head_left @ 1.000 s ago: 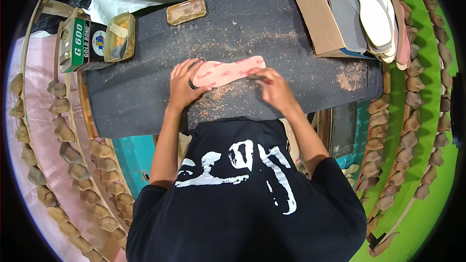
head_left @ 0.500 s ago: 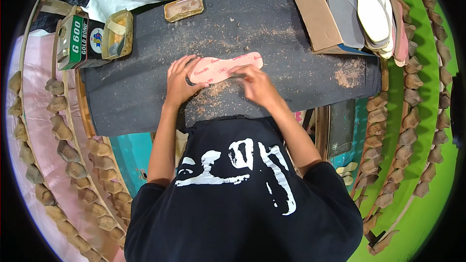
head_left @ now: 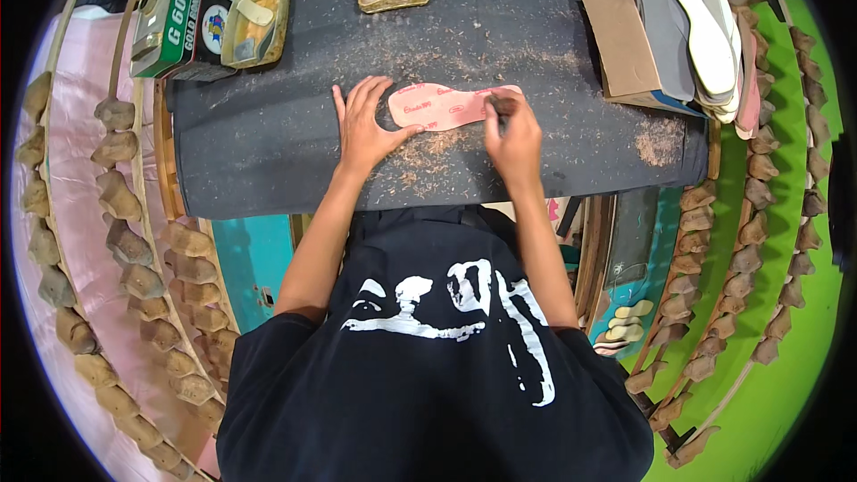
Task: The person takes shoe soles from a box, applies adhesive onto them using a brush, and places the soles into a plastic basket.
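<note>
Nearest to me is the person's black shirt (head_left: 428, 402) with white print. On each side I count three rows of brown shoe-last shapes (head_left: 120, 196).

Beyond the shirt are two hands. The left hand (head_left: 366, 129) is open, its fingers spread wide; its thumb touches the near left edge of one pink insole (head_left: 446, 109), and its index fingertip is just beside the far edge. The right hand (head_left: 516, 138) is closed, with fingers and thumb gripping one small dark tool (head_left: 496, 104) at the right part of the insole. Most of this tool is hidden, so I cannot tell its kind.

The insole lies flat on the dark cloth (head_left: 295, 134) of the table, between the two hands. Many shavings (head_left: 433, 150) lie around it, too many to count.

Farther away I count four containers. At left stands one green and black tin (head_left: 178, 22); its inside I cannot see. Touching or just beside it is one yellowish tub (head_left: 283, 22), with a pale flat piece and a grey piece inside. One shallow tray (head_left: 395, 6) is at the far edge, its content unclear to me. At right, one tilted cardboard box (head_left: 616, 36) holds several grey and white sole pieces (head_left: 696, 27).
</note>
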`<control>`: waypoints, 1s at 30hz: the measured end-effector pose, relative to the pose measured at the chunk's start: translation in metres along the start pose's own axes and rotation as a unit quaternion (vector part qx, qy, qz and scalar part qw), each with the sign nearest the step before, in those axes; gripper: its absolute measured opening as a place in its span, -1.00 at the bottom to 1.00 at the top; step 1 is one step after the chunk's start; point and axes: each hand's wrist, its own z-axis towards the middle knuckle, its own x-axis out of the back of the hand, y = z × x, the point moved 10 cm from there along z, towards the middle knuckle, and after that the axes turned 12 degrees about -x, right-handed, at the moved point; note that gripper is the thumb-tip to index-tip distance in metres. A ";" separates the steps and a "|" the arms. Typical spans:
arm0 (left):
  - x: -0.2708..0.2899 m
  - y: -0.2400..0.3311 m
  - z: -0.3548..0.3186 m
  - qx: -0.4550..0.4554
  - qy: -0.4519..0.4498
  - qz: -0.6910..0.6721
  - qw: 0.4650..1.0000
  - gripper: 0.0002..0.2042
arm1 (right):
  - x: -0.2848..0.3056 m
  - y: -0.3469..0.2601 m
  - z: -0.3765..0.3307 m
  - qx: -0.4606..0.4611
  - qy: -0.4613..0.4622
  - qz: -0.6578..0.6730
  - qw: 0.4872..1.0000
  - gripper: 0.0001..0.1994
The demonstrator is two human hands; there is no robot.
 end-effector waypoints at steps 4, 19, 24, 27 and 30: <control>0.009 -0.013 -0.014 0.020 0.014 -0.002 1.000 -0.34 | -0.059 -0.042 -0.005 0.066 -0.040 -0.118 0.990 -0.69; 0.014 -0.019 -0.021 0.013 0.060 -0.026 0.998 -0.36 | -0.025 0.036 0.010 -0.154 0.059 0.067 0.984 -0.75; 0.012 -0.021 -0.018 0.007 0.067 -0.066 0.996 -0.56 | -0.016 0.069 -0.007 -0.200 0.065 0.288 0.934 -0.75; 0.013 -0.025 -0.019 0.019 0.079 -0.075 0.994 -0.68 | -0.027 0.071 -0.018 -0.271 0.059 0.362 0.890 -0.76; 0.010 -0.022 -0.017 0.017 0.064 -0.064 0.996 -0.73 | -0.037 0.063 -0.013 -0.289 0.070 0.421 0.857 -0.75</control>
